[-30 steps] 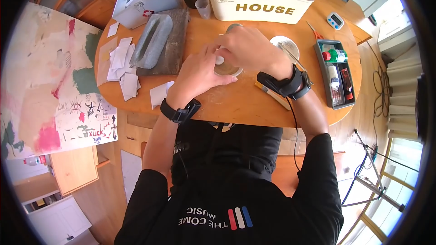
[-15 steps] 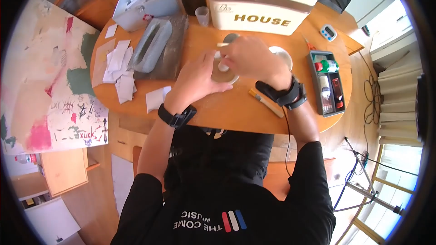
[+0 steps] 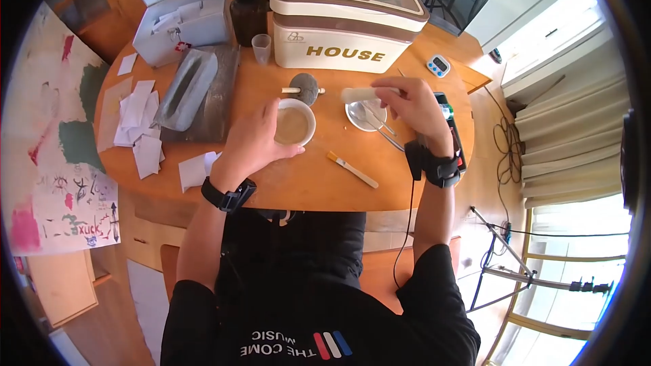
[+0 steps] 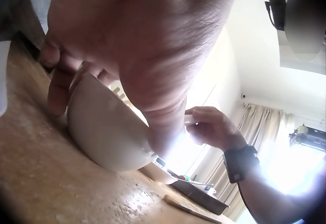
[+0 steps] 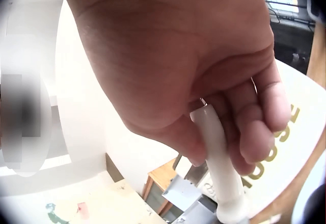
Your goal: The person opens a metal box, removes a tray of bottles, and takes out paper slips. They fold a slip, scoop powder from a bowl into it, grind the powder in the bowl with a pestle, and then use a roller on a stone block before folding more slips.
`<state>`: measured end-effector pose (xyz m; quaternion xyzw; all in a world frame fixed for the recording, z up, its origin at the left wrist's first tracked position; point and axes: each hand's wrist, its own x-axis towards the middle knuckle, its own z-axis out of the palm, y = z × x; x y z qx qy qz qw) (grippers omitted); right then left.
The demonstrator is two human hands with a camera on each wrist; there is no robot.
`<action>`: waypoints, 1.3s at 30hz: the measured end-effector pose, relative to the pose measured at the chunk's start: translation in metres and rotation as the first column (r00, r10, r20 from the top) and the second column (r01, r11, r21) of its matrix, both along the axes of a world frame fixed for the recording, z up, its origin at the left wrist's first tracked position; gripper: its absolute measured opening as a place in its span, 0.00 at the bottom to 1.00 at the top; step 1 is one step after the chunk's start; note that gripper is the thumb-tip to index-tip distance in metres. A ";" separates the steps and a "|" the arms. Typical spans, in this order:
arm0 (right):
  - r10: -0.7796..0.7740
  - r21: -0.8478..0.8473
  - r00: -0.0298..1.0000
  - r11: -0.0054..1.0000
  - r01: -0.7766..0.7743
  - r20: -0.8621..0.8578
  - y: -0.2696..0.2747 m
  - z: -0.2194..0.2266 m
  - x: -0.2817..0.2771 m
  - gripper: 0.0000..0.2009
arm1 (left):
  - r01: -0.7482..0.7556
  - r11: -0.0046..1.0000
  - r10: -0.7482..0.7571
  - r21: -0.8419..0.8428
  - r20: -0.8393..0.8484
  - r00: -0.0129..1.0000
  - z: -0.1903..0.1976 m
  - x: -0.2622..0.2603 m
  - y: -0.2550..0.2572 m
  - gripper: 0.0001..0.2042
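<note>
My left hand (image 3: 254,139) grips a white bowl (image 4: 104,127) on the table, thumb at the near side and fingers round the far side. Light brown powder (image 3: 291,125) lies inside it. My right hand (image 3: 417,108) holds a white pestle (image 5: 221,168) between thumb and fingers, raised to the right of that bowl. In the head view the pestle overlaps the far edge of a second white bowl (image 3: 357,123), which has metal utensils leaning in it. A grey stone disc (image 3: 305,87) with a wooden rod through it lies just beyond the gripped bowl.
A flat brush (image 3: 352,169) lies near the table's front. To the left are a grey boat-shaped trough (image 3: 190,88) on a dark board and several paper slips (image 3: 135,115). At the back stand a clear cup (image 3: 261,47), a HOUSE box (image 3: 339,44) and a timer (image 3: 438,65).
My right hand has lifted away from the gripped bowl and moved right with the pestle, uncovering the powder and the stone disc. My left hand stays at the bowl. The head view has shifted.
</note>
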<state>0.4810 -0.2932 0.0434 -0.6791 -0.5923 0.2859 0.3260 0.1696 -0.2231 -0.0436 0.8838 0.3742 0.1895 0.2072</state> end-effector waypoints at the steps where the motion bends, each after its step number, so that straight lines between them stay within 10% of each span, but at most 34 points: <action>1: -0.026 0.010 1.000 1.000 0.026 0.015 -0.008 -0.004 0.005 0.13 | -0.004 1.000 0.004 -0.006 -0.001 1.000 -0.001 0.000 0.000 0.46; 20: -0.242 0.384 0.957 0.909 0.166 0.161 -0.057 -0.082 -0.039 0.12 | -0.010 0.999 0.006 -0.049 -0.079 0.997 0.008 -0.003 0.000 0.46; 28: -0.417 0.330 0.896 0.876 0.352 0.151 -0.058 -0.079 0.004 0.13 | -0.006 0.999 0.004 -0.047 -0.036 0.999 0.004 -0.002 -0.001 0.46; 39: -0.297 0.297 0.895 0.934 0.199 0.333 -0.038 -0.087 0.020 0.13 | -0.016 0.999 0.013 -0.038 -0.064 0.998 0.005 -0.001 0.000 0.46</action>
